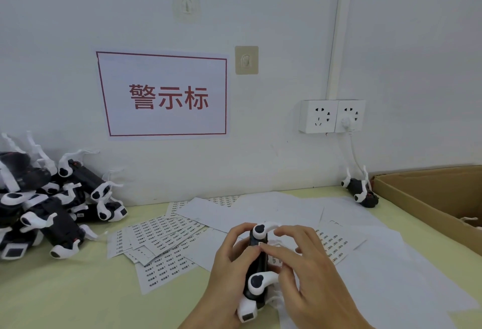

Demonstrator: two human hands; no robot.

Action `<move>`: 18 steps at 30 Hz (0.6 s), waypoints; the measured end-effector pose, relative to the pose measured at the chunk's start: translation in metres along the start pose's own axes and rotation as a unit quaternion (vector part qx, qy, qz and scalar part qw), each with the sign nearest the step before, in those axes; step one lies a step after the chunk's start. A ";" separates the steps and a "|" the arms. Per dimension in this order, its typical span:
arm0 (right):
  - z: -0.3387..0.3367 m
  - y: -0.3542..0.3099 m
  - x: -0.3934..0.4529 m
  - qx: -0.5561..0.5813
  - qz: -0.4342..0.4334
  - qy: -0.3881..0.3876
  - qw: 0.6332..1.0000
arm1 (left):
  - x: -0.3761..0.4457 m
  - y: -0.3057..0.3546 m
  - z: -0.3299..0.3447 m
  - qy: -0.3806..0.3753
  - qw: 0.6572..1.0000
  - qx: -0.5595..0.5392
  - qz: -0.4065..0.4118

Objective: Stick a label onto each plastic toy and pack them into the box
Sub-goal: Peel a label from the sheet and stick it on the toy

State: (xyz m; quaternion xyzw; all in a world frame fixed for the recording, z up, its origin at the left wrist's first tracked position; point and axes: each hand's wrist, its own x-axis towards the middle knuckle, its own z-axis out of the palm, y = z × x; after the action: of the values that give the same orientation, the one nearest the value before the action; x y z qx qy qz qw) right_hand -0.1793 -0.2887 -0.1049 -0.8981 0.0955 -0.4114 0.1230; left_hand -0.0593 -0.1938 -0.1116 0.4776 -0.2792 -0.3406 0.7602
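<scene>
- My left hand (229, 255) wraps round a black and white toy (257, 263) and grips it, near me in the middle of the table (65, 289).
- My right hand (300, 258) pinches a small white label (261, 244) and presses it on the toy's black body with thumb and first finger; the other fingers are spread.
- The toy stands on end, one white leg at the far end and one closer to me.
- Under and around my hands lie sheets of labels (161, 234) and plain white sheets (260, 208).
- At the far left sits a pile of toys (52, 203), touching each other.
- One more toy, the lone toy (361, 189), lies at the far right by the wall.
- Just to its right is an open box (422, 198).
- On the wall I see a sign (167, 96) with red letters and a double socket (331, 116) with a plug in it.
</scene>
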 end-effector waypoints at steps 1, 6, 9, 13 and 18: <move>0.001 0.001 -0.001 0.007 0.004 -0.002 1.000 | -0.001 0.001 0.000 -0.006 1.000 -0.006 -0.003; 0.000 0.006 -0.004 0.115 0.103 -0.024 0.988 | 0.001 -0.002 -0.001 -0.008 0.999 -0.031 -0.025; -0.003 0.007 -0.003 0.210 0.174 0.013 0.962 | 0.003 -0.004 -0.001 0.016 0.998 -0.044 -0.038; -0.010 0.007 0.002 0.351 0.306 -0.027 0.885 | 0.001 0.001 0.000 -0.009 0.999 -0.007 -0.032; -0.018 0.014 0.007 0.358 0.325 -0.020 0.875 | -0.002 0.009 0.005 -0.084 0.995 0.042 -0.032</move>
State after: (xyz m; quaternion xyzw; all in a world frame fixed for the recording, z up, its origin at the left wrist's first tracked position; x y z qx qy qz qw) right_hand -0.1892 -0.3067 -0.0929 -0.7191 0.2255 -0.3361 0.5648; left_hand -0.0620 -0.1920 -0.1014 0.4873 -0.3406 -0.3912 0.7025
